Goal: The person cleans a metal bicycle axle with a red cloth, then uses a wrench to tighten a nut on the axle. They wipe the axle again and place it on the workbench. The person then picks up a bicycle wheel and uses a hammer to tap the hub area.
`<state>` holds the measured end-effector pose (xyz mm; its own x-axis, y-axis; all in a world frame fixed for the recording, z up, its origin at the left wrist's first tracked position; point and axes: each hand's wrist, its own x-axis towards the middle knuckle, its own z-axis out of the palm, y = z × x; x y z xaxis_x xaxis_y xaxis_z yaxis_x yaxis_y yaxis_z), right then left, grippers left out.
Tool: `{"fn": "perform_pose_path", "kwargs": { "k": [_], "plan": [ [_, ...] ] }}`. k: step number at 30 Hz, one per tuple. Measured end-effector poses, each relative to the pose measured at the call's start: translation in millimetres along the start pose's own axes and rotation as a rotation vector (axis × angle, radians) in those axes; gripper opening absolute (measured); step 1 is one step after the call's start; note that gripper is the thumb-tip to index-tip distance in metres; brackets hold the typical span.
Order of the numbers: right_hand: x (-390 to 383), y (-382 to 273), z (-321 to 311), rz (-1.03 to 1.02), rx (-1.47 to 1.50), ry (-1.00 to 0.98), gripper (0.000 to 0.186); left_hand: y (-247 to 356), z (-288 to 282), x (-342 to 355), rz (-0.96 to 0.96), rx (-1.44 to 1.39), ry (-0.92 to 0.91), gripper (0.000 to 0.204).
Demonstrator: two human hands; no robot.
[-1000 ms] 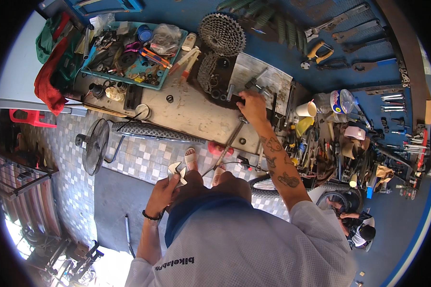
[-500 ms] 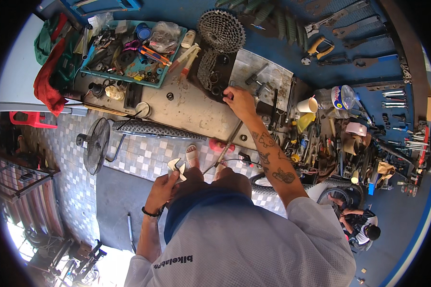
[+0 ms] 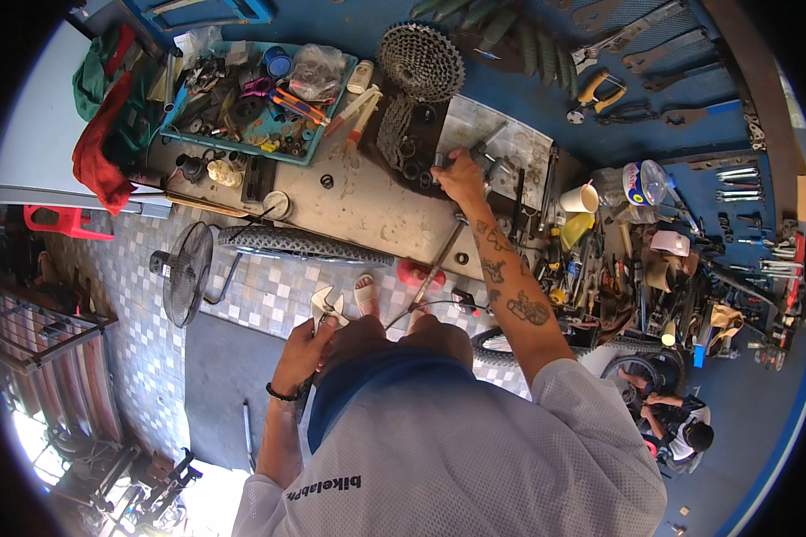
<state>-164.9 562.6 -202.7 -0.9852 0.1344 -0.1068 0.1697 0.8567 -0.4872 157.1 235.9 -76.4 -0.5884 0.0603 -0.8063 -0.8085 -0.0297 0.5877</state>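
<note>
My left hand point(image 3: 303, 356) is closed round the handle of a silver adjustable wrench point(image 3: 329, 304), its jaws pointing up above my thigh. Over the bench, the fingers of my right hand point(image 3: 461, 175) pinch a small grey metal cylinder point(image 3: 438, 165), whose exact kind I cannot make out. Beneath that hand lies a dark mat with several black rings point(image 3: 412, 171) and a bicycle chain point(image 3: 394, 132). Just beyond stands a large sprocket cassette point(image 3: 420, 63). Right of my fingers, a stained white sheet point(image 3: 521, 143) bears metal tools.
A teal tray point(image 3: 233, 150) of small parts sits at the bench's left. Below the bench edge are a bicycle tyre point(image 3: 300, 245) and a black fan point(image 3: 186, 274). Tools and a paper cup point(image 3: 579, 199) crowd the right. Another person point(image 3: 685, 430) crouches by a wheel at far right.
My right hand has shifted slightly right and up, and a small grey cylinder now shows in its fingers. The left hand still holds the wrench, turned a little. The whole view has shifted slightly.
</note>
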Motion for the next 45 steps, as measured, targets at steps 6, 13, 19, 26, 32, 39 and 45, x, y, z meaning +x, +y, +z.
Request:
{"fn": "perform_pose_path", "kwargs": {
  "k": [6, 13, 19, 26, 32, 39, 45],
  "plan": [
    [-5, -10, -15, -0.007, -0.184, 0.060, 0.057, 0, -3, -3, 0.024, 0.003, 0.020, 0.046],
    [-41, -33, -44, -0.341, -0.063, -0.013, 0.038, -9, -8, -1, 0.012, -0.039, 0.042, 0.045],
    [-59, -34, -29, -0.361, -0.129, -0.041, 0.032, -7, -9, 0, 0.010, -0.017, 0.041, 0.044],
    [-53, -35, -29, -0.373, -0.016, -0.070, 0.031, -8, -13, -1, 0.002, -0.004, 0.056, 0.044],
    [-58, -70, -13, -0.401, 0.284, -0.177, 0.027, -21, -17, -7, -0.023, -0.059, 0.107, 0.046],
    [-53, -145, 58, -0.567, 0.359, -0.321, 0.023, -34, -20, -16, -0.047, -0.100, 0.148, 0.048],
    [-43, -154, 68, -0.556, 0.367, -0.284, 0.027, -45, -20, -22, -0.044, -0.146, 0.183, 0.048]
  ]
}}
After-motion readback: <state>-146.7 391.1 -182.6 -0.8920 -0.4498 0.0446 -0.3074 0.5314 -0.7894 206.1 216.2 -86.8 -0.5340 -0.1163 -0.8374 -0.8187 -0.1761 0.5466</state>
